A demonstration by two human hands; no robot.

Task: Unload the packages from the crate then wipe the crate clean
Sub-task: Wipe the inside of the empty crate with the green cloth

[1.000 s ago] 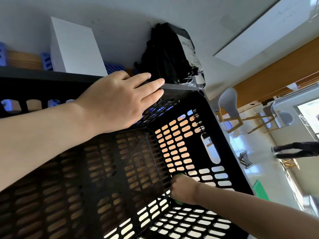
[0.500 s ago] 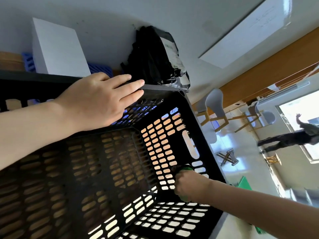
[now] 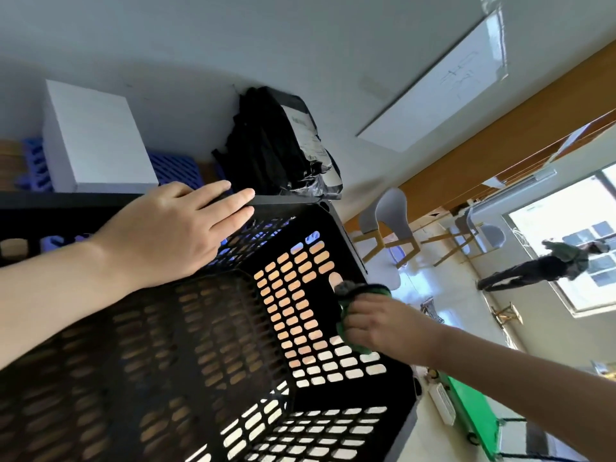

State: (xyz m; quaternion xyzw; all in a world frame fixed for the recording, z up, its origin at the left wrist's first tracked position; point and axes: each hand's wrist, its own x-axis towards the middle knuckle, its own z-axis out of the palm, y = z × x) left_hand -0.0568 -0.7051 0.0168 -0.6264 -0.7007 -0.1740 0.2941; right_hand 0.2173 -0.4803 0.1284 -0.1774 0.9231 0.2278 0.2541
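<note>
A black slotted plastic crate [image 3: 200, 345] fills the lower left of the view, with nothing inside it. My left hand [image 3: 170, 228] rests flat on its far rim with the fingers straight. My right hand [image 3: 373, 323] grips a green cloth [image 3: 353, 295] and presses it against the inside of the right wall, near the handle slot. Beyond the far rim lie a white box [image 3: 93, 138] and a black plastic-wrapped package [image 3: 276, 145].
A blue slotted crate [image 3: 173, 168] lies under the white box. To the right are grey chairs [image 3: 393, 221], a shiny floor, a green cart [image 3: 470, 418] and a person [image 3: 540, 265] by the window.
My right hand has moved the green cloth up the crate's right wall, from the lower corner to the handle slot. My left hand stays on the far rim.
</note>
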